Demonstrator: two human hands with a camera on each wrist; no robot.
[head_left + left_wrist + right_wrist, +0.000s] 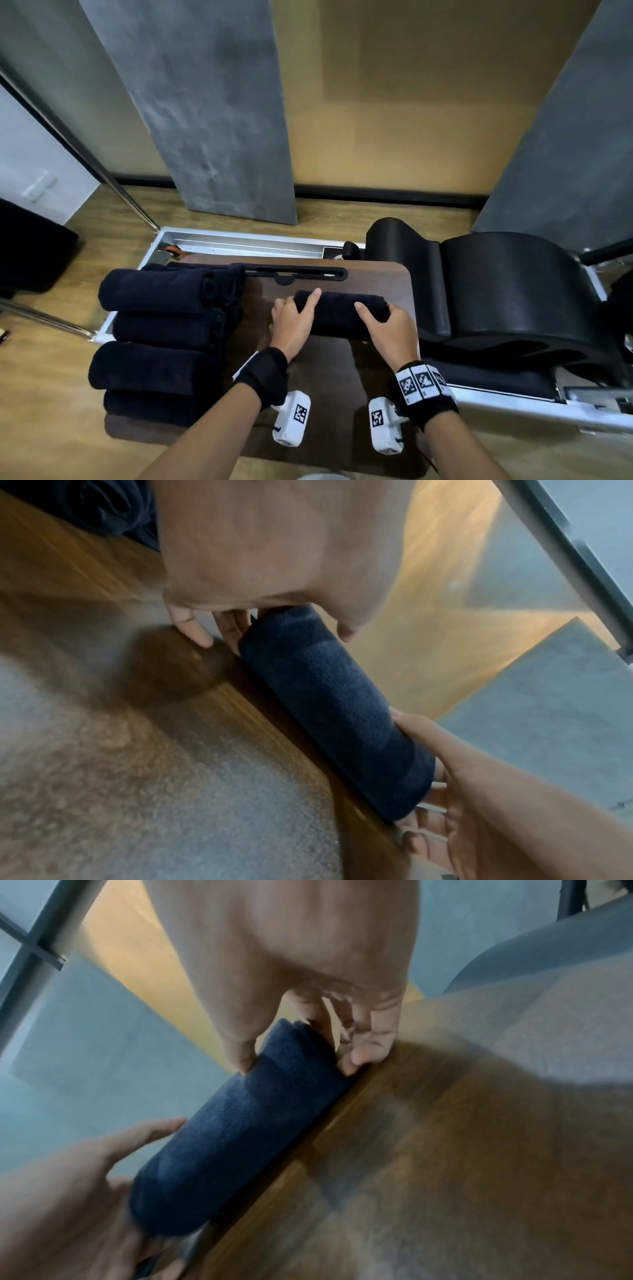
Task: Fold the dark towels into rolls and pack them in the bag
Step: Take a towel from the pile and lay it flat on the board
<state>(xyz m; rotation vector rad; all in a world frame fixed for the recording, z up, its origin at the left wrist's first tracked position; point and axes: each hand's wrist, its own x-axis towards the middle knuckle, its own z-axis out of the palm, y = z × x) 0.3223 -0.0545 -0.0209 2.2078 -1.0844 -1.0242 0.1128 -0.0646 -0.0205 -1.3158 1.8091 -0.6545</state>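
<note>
- Rolled dark towel [340, 313] lies crosswise on the wooden tabletop [376, 277], near its far half, with one hand at each end
- Left hand [293, 325] cups the roll's left end: forefinger stretched along the top, thumb over the top and the other fingers [192, 627] curled down against the end, tips touching the wood
- Right hand [394, 330] clasps the right end, thumb on top, fingers [363, 1053] curled round the end face
- Stack of rolled dark towels [157, 335] fills the tabletop's left side and overhangs its left edge; the held roll sits apart from it, a strip of bare wood between
- Black slotted groove [294, 273] runs along the far edge, just beyond the roll
- Right end of the roll comes close to the tabletop's right edge; past it stands a black padded barrel [507, 291] on a metal frame [239, 241]
- Bare wood lies between the roll and the person
- Wristbands [423, 383] carry black-and-white square code markers; no readable writing shows anywhere
</note>
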